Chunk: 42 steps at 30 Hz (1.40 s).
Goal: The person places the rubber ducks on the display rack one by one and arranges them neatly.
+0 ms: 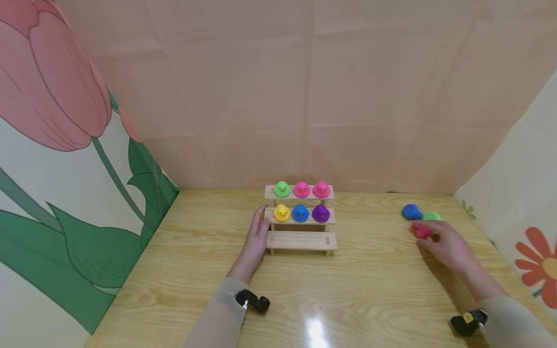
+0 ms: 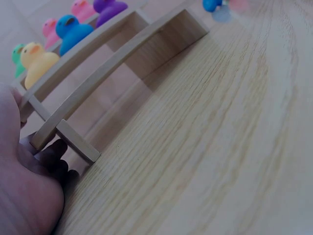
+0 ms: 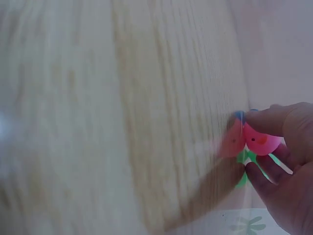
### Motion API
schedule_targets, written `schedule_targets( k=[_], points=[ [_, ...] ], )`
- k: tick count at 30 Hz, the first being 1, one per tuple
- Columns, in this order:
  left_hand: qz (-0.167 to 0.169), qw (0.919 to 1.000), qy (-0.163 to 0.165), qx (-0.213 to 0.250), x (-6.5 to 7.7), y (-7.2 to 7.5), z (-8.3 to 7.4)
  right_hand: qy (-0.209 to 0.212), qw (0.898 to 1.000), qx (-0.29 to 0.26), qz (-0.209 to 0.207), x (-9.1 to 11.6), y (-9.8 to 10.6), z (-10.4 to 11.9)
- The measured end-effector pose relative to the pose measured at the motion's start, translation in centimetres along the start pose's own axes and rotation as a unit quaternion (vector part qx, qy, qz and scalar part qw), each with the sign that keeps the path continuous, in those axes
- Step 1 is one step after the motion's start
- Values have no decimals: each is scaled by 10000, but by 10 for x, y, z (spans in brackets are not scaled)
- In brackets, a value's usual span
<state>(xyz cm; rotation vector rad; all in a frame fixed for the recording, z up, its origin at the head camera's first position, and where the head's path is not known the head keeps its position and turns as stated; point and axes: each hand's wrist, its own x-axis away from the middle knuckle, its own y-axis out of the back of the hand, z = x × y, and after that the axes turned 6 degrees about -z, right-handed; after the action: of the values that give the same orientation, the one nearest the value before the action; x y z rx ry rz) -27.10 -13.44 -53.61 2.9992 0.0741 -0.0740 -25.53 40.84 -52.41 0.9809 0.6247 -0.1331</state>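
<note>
A three-step wooden stand (image 1: 301,240) is on the table. Its top step carries a green duck (image 1: 282,189) and two pink ducks; the middle step has a yellow duck (image 1: 282,212), a blue duck (image 1: 300,213) and a purple duck (image 1: 321,213). The bottom step is bare. My left hand (image 1: 255,238) holds the stand's left end, its fingers partly hidden behind a leg in the left wrist view. At the right, my right hand (image 1: 450,245) pinches a pink rubber duck (image 3: 261,140) between thumb and fingers, low over the table.
Another blue duck (image 1: 411,211) lies on its side on the table, beside a green duck (image 1: 432,216) partly hidden by the right hand. Behind the wooden table (image 1: 370,290) rises a pinkish backdrop (image 1: 304,96), with flower-printed panels at both sides.
</note>
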Motion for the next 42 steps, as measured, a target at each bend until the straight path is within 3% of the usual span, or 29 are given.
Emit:
schedule_targets(
  k=[5,17,26,35,42],
  points=[
    [-2,10000,-43,7,1,0,0,-57,10000,-18,15,-2,0,-1],
    [4,10000,-80,-24,0,0,0,-1005,9946,37,271,1,-1,-2],
    [-10,10000,-11,0,1,-1,-1,-1169,9928,-73,260,0,0,6],
    [6,10000,15,-39,3,-1,-2,-1209,9922,155,249,1,1,4],
    [-26,10000,8,-30,1,-1,-1,-1572,9864,162,458,2,1,8]
  ],
)
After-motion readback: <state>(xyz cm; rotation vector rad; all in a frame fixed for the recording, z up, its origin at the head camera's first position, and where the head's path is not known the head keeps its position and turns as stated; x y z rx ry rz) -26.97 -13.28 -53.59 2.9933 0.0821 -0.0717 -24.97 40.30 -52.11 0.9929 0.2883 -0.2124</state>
